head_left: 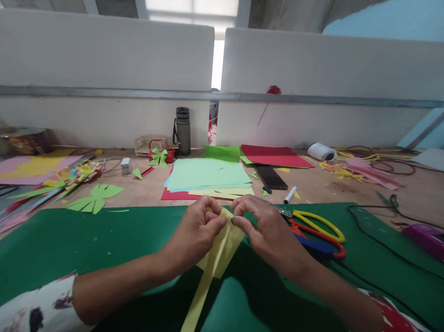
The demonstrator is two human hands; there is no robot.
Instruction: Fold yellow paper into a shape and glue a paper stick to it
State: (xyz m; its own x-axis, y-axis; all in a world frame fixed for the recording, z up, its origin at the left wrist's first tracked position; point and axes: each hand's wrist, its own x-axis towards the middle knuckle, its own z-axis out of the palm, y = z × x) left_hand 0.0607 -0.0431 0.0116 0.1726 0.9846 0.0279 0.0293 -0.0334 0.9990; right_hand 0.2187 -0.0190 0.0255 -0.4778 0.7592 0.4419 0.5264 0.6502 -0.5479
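Note:
Both my hands meet over a piece of yellow paper (pixel 232 247) above the green mat (pixel 135 236). My left hand (pixel 203 222) pinches its upper left edge between thumb and fingers. On the upper right, my right hand (pixel 261 221) is closed on the same paper, thumb and forefinger together. A long narrow yellow strip (pixel 198 302) runs from between the hands down toward me. Scissors with yellow and red handles (pixel 318 227) lie just right of my right hand, beside a blue-handled tool (pixel 315 246).
Behind the hands sits a stack of coloured paper (pixel 210 175). A phone (pixel 270 177), a white marker (pixel 290 194) and a dark bottle (pixel 182 131) are farther back. Green paper cut-outs (pixel 95 198) lie left. A black cable (pixel 386 241) crosses the mat at right.

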